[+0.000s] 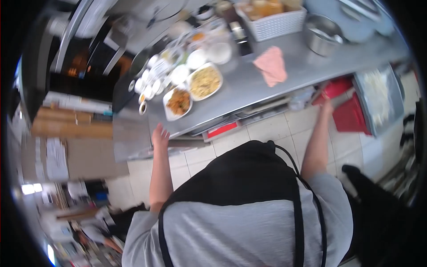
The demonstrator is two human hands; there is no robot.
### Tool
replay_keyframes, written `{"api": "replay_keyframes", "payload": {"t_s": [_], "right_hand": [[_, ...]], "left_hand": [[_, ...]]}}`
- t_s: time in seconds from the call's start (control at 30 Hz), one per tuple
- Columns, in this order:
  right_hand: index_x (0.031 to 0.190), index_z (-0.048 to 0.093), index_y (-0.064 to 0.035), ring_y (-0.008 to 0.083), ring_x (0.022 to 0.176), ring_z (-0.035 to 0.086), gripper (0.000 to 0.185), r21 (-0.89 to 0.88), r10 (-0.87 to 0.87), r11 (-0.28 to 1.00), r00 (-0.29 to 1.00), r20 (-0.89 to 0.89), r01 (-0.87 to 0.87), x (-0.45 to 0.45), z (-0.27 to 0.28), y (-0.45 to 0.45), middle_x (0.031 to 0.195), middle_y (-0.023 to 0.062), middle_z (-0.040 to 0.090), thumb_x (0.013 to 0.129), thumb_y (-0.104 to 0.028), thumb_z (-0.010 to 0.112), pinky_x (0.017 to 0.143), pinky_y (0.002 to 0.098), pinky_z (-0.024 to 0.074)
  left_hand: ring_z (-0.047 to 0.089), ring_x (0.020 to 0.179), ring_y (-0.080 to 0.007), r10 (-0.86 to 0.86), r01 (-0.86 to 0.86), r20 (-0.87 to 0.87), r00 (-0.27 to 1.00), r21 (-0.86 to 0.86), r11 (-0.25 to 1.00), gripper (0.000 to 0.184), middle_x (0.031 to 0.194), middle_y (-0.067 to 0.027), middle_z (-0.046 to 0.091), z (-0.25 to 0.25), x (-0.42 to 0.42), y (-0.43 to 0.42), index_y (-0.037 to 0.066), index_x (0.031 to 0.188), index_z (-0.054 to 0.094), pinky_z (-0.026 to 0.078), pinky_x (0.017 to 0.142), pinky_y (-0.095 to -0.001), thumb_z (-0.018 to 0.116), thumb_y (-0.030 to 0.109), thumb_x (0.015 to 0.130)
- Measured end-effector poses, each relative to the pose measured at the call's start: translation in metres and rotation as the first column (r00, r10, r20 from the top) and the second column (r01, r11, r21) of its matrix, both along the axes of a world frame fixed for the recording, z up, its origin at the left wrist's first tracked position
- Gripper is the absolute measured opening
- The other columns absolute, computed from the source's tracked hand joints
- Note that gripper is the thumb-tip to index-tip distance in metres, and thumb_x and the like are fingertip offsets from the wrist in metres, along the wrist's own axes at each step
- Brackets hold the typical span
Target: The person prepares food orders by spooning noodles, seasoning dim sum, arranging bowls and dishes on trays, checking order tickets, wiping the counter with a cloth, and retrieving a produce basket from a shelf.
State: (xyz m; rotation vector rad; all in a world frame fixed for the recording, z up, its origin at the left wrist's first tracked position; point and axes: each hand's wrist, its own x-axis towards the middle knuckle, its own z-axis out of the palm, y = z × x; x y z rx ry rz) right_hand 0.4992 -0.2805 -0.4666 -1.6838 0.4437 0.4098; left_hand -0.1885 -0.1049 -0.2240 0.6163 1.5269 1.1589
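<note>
My left hand is by the front edge of the steel counter, its fingers apart and nothing in it. Nearest to it on the counter is a white tray of orange-brown food pieces. Beside that stands a larger white container of pale yellow food, perhaps noodles or pasta. My right hand reaches down below the counter's edge, at a red bin or lid. Its fingers are blurred and partly hidden against the red, so their grip is unclear. A second red part lies just right of it.
A grey tub with whitish contents stands at the right. On the counter are a pink cloth, a metal pot, a white basket and several small cups. Cardboard boxes and another person are at the left.
</note>
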Motion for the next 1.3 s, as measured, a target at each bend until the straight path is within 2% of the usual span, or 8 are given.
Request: {"api": "replay_keyframes", "payload": {"t_s": [0.07, 0.27, 0.3, 0.43, 0.63, 1.0, 1.13, 1.3], "right_hand": [[0.084, 0.061, -0.0007, 0.0097, 0.059, 0.051, 0.018, 0.501, 0.004, 0.857, 0.973, 0.229, -0.121, -0.001, 0.057, -0.019, 0.080, 0.0072, 0.059, 0.072, -0.013, 0.066, 0.046, 0.0241, 0.0415], [0.089, 0.057, -0.0032, 0.0160, 0.083, 0.053, 0.015, -0.010, 0.354, 0.655, 0.295, 0.887, -0.756, -0.191, 0.233, 0.086, 0.088, 0.0045, 0.056, 0.076, -0.010, 0.061, 0.077, 0.0262, 0.0399], [0.086, 0.057, -0.0031, 0.0205, 0.082, 0.054, 0.014, -0.124, 0.552, 0.543, 0.241, 0.798, -0.831, -0.251, 0.270, 0.097, 0.085, 0.0069, 0.056, 0.072, -0.007, 0.061, 0.076, 0.0291, 0.0411], [0.078, 0.053, -0.0013, 0.0279, 0.078, 0.053, 0.014, -0.530, 0.139, 0.281, -0.512, 0.847, -0.800, -0.395, 0.273, 0.143, 0.082, 0.0117, 0.054, 0.067, -0.006, 0.061, 0.066, 0.0372, 0.0426], [0.082, 0.052, -0.0031, 0.0252, 0.083, 0.050, 0.022, -0.839, 0.253, 0.108, -0.801, 0.542, -0.534, -0.462, 0.246, 0.183, 0.083, 0.0090, 0.050, 0.064, -0.011, 0.063, 0.072, 0.0339, 0.0396], [0.109, 0.050, -0.0002, 0.0301, 0.085, 0.056, 0.037, -0.740, 0.822, 0.400, -0.146, 0.551, -0.540, -0.348, 0.238, 0.189, 0.102, 0.0169, 0.053, 0.079, -0.020, 0.056, 0.073, 0.0358, 0.0452], [0.113, 0.046, -0.0008, 0.0185, 0.064, 0.061, 0.033, 0.145, 0.946, 0.280, 0.299, 0.128, -0.949, -0.326, 0.208, 0.192, 0.092, 0.0120, 0.058, 0.087, -0.021, 0.044, 0.054, 0.0266, 0.0505], [0.104, 0.047, 0.0017, 0.0206, 0.063, 0.062, 0.028, 0.315, 0.887, 0.381, 0.440, 0.141, -0.869, -0.357, 0.210, 0.194, 0.083, 0.0135, 0.059, 0.087, -0.020, 0.042, 0.053, 0.0259, 0.0523]], "left_hand": [[0.032, 0.117, -0.0298, 0.021, -0.023, -0.028, 0.999, -0.058, 0.998, 0.041, 0.132, -0.0117, 0.028, 0.002, 0.010, -0.007, 0.013, 0.123, 0.042, 0.032, 0.094, -0.0426, 0.044, 0.022, 0.083], [0.045, 0.105, -0.0328, -0.093, 0.107, 0.210, 0.973, -0.055, 0.993, 0.042, 0.121, -0.0169, 0.037, -0.030, -0.001, 0.005, 0.003, 0.122, 0.035, 0.042, 0.086, -0.0397, 0.047, 0.017, 0.083], [0.048, 0.102, -0.0335, -0.134, 0.140, 0.260, 0.956, -0.005, 0.990, 0.043, 0.117, -0.0185, 0.039, -0.030, 0.000, 0.009, 0.000, 0.121, 0.033, 0.044, 0.085, -0.0387, 0.047, 0.015, 0.084], [0.049, 0.099, -0.0354, -0.239, 0.253, 0.335, 0.911, 0.002, 0.967, 0.041, 0.111, -0.0228, 0.041, -0.031, 0.002, 0.028, -0.004, 0.118, 0.029, 0.046, 0.084, -0.0383, 0.047, 0.013, 0.084], [0.052, 0.095, -0.0332, -0.369, 0.415, 0.421, 0.829, -0.018, 0.910, 0.040, 0.108, -0.0185, 0.041, -0.028, -0.001, 0.045, -0.004, 0.118, 0.029, 0.047, 0.084, -0.0399, 0.046, 0.009, 0.083], [0.058, 0.089, -0.0268, -0.402, 0.444, 0.383, 0.831, -0.023, 0.896, 0.031, 0.103, -0.0190, 0.052, -0.023, -0.017, 0.062, -0.005, 0.107, 0.043, 0.053, 0.074, -0.0356, 0.040, -0.003, 0.076], [0.058, 0.086, -0.0272, -0.387, 0.421, 0.295, 0.873, -0.059, 0.905, 0.034, 0.099, -0.0174, 0.052, -0.014, -0.056, 0.053, -0.006, 0.109, 0.042, 0.053, 0.071, -0.0345, 0.039, -0.003, 0.075], [0.058, 0.085, -0.0293, -0.264, 0.320, 0.375, 0.888, -0.093, 0.943, 0.030, 0.094, -0.0166, 0.053, -0.005, -0.132, 0.060, -0.008, 0.104, 0.043, 0.053, 0.073, -0.0374, 0.039, -0.002, 0.075]]}}
